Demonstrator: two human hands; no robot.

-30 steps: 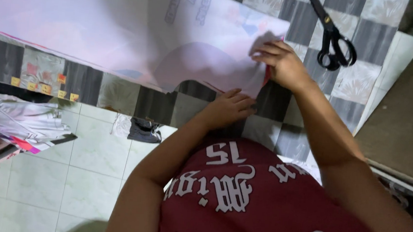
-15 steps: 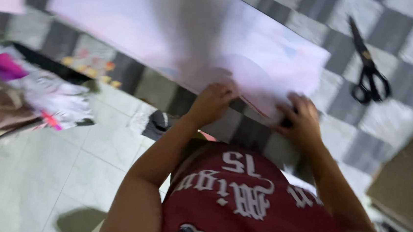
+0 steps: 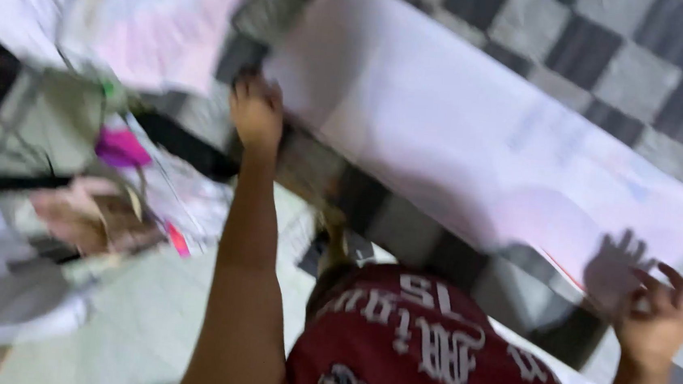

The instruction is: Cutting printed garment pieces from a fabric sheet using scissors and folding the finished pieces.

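Observation:
A large pale pink sheet of paper [image 3: 476, 137] lies across a grey and black checkered mat [image 3: 612, 59]. My left hand [image 3: 255, 112] reaches far out to the sheet's near left corner and rests at its edge; blur hides whether the fingers pinch it. My right hand [image 3: 658, 316] hovers off the sheet's near right corner with fingers spread and nothing in it. Its shadow [image 3: 616, 266] falls on the paper. My red shirt [image 3: 426, 353] fills the bottom of the view.
A second pale sheet [image 3: 159, 31] lies at the upper left. A blurred heap of papers and bags with a magenta item [image 3: 122, 147] sits on the pale tiled floor [image 3: 144, 323] at left.
The view has swung left. My left hand has stretched out from the sheet's near middle to its left corner. My right hand has lifted off the paper and spread its fingers. The scissors are out of view.

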